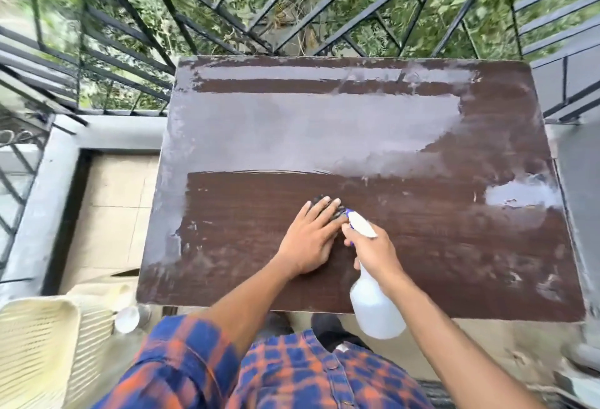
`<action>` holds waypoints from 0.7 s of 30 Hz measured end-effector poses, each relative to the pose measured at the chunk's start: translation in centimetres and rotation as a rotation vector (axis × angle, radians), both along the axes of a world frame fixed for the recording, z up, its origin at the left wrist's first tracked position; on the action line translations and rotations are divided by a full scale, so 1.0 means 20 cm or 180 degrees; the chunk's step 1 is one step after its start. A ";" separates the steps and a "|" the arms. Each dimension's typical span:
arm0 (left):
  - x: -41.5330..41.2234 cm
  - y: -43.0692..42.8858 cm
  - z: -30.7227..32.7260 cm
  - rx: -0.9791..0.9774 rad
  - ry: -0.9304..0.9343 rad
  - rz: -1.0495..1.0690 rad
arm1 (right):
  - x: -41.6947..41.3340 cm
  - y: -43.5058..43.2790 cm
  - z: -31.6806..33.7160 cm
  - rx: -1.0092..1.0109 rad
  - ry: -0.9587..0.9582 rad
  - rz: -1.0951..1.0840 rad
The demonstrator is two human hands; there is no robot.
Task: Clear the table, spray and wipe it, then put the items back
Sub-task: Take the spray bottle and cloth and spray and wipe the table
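Note:
A dark brown wooden table point(422, 246) fills the middle of the view, with dusty grey bands across its far half and cleaner dark wood in the near half. My left hand point(311, 239) lies flat on the near middle of the table, pressing down a dark cloth point(324, 198) that is mostly hidden under the fingers. My right hand point(373, 246) grips the neck of a white spray bottle point(373, 308), whose white nozzle with a blue tip points toward my left hand's fingers. The bottle's body hangs over the table's near edge.
A black metal railing point(227, 18) runs behind and beside the table, with green plants beyond. A cream plastic chair point(39, 350) stands at the lower left, with a small white cup-like object point(128, 319) beside it. Beige floor tiles point(113, 207) lie left of the table.

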State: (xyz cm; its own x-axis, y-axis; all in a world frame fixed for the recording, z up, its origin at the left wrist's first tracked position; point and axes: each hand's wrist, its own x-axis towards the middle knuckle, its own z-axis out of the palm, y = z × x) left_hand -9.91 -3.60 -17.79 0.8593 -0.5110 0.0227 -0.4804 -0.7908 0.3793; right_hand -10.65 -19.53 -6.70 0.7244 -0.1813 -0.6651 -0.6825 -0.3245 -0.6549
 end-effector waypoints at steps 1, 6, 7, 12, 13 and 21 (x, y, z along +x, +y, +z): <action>-0.03 0.06 0.00 0.0005 -0.0031 0.0118 | -0.01 0.04 0.00 0.0005 0.0009 0.0061; -0.15 0.42 0.02 -0.0024 -0.0095 0.0892 | -0.07 0.27 0.01 0.0058 0.0022 0.0339; -0.17 0.50 0.03 -0.0011 -0.0095 0.1042 | -0.09 0.32 0.01 0.0047 0.0025 0.0402; -0.22 0.97 0.01 0.0122 -0.0007 0.1791 | -0.14 0.57 0.02 0.0012 0.0043 0.0739; -0.23 1.05 0.00 0.0108 0.0003 0.1989 | -0.15 0.61 0.02 0.0012 0.0044 0.0772; -0.46 1.36 -0.02 0.0070 -0.0114 0.2644 | -0.26 0.87 0.04 -0.0043 0.0038 0.0927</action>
